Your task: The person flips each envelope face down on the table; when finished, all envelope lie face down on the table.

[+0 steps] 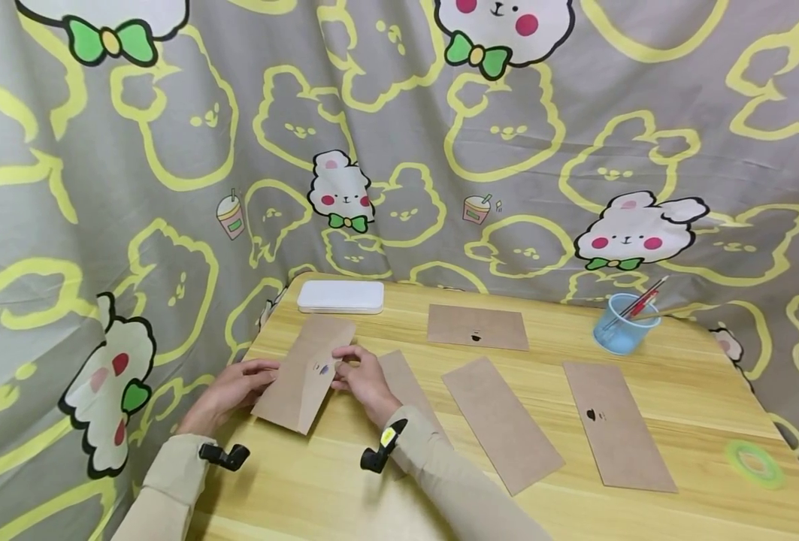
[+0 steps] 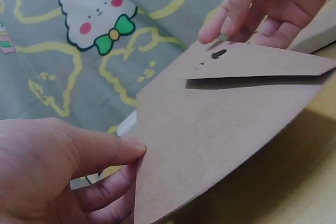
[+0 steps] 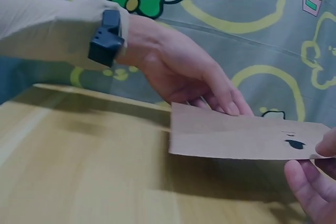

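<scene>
A brown kraft paper envelope (image 1: 298, 376) is held tilted over the left part of the wooden table. My left hand (image 1: 233, 391) grips its left long edge, thumb on top and fingers beneath, as the left wrist view shows. On the opposite side, my right hand (image 1: 365, 379) pinches the edge by the small black print, between thumb and fingers. The envelope's flap (image 2: 262, 64) stands slightly lifted from the body, leaving a dark gap under it. In the right wrist view the envelope (image 3: 226, 135) appears nearly edge-on above the tabletop, casting a shadow.
Several more brown envelopes lie flat: one at the back (image 1: 453, 323), one (image 1: 503, 424) mid-table, another (image 1: 632, 443) further right, one partly under my right forearm. A white case (image 1: 341, 295), a blue mesh cup (image 1: 618, 334) with brushes and a green tape roll (image 1: 737, 454) stand around.
</scene>
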`<state>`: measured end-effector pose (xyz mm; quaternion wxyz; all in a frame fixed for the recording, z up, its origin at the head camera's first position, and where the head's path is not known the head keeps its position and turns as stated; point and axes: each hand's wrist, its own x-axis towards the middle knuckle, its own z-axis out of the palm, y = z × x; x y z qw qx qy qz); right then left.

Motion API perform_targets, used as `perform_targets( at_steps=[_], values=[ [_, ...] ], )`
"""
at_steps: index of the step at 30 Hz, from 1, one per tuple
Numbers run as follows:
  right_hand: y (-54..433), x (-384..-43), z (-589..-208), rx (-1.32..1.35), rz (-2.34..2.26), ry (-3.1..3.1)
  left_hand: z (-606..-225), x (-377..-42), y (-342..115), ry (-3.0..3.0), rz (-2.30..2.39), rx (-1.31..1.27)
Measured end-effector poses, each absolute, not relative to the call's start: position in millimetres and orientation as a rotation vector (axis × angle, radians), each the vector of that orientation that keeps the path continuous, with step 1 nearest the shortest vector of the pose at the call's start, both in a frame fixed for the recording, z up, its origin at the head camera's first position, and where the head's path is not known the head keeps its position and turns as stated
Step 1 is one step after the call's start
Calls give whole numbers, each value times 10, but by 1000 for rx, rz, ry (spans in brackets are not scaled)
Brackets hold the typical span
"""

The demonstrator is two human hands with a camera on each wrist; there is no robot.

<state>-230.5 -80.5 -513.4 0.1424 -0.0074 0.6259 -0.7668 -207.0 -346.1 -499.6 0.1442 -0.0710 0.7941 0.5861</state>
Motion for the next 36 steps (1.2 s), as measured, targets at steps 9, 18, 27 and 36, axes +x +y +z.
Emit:
perform_targets(
  at_steps=[9,18,27,36],
  values=[
    [-502,-2420,-5143,18,-2242,1871,-4953,-2053,-3351,2333,1600,-157],
    [-228,-2457,-5243,12,-2274,1831,-4967,-2057,-3277,2349,1559,-33],
    [-65,-2467,-5229,36,-2315,1796,-4983,-2056,-3253,2362,1560,32],
    [68,-2496,-5215,75,-2372,1756,-5012,-2019,-3317,2241,1748,82]
  ],
)
